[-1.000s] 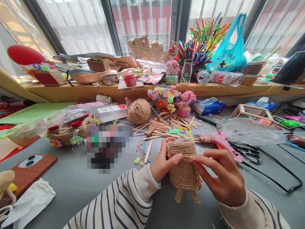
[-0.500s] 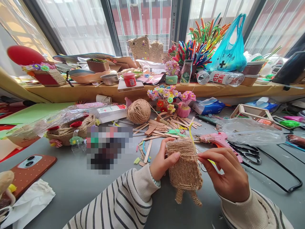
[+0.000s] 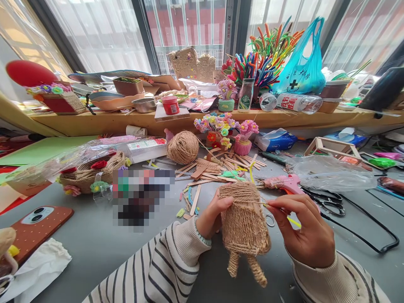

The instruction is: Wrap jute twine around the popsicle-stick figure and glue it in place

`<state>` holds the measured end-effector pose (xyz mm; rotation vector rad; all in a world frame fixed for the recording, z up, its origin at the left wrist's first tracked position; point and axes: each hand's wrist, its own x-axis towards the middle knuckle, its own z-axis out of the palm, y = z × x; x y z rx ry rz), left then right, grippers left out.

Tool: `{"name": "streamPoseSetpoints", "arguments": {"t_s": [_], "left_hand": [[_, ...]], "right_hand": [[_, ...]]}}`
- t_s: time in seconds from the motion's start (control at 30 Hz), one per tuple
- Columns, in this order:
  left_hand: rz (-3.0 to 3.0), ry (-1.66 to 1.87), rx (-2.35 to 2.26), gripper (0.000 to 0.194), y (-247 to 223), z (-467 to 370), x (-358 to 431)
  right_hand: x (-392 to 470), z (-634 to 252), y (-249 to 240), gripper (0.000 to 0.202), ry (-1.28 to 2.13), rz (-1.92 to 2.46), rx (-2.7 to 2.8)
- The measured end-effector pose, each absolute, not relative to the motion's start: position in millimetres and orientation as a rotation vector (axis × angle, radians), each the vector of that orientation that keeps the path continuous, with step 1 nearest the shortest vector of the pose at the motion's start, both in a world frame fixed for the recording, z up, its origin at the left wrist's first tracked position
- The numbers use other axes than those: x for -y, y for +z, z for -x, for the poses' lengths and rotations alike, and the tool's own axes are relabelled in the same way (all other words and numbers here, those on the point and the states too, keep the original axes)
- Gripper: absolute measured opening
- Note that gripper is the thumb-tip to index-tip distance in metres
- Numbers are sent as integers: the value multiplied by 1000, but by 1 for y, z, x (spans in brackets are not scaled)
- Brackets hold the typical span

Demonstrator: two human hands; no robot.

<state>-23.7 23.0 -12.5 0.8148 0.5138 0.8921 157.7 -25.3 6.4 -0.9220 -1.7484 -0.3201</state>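
A twine-wrapped figure (image 3: 244, 223) with two short wrapped legs is held up over the grey table. My left hand (image 3: 215, 212) grips its left side, the thumb pressed on the front near the upper wraps. My right hand (image 3: 304, 229) pinches a strand of twine (image 3: 257, 203) drawn out to the right from the figure. Between the wraps at the upper right, a bare wooden strip shows. The fingers behind the figure are hidden. Beyond it sits a ball of twine (image 3: 182, 147), with a strand trailing toward the craft sticks (image 3: 206, 166).
To the right lie a pink glue gun (image 3: 288, 183), black scissors (image 3: 330, 204) and a black cable (image 3: 356, 231). A twine basket (image 3: 91, 174) and a phone (image 3: 42, 227) are at the left. Flower pots (image 3: 243, 146) stand behind, below a crowded ledge (image 3: 126, 123).
The figure has tilted slightly, its legs shifting lower. My right hand has moved a little to the right with the strand, and my left thumb has slid up and left.
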Motion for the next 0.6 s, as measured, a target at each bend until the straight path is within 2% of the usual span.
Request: {"name": "streamPoseSetpoints", "arguments": {"t_s": [0.23,0.6], "left_hand": [[-777,839,-497,72,-14,25,-23],[-834,849,-448,56,-1,22,-19]], "right_hand": [[27,-158,6,14,-330,964,1702],[28,-155,6,14,-327,1006,1672]]}}
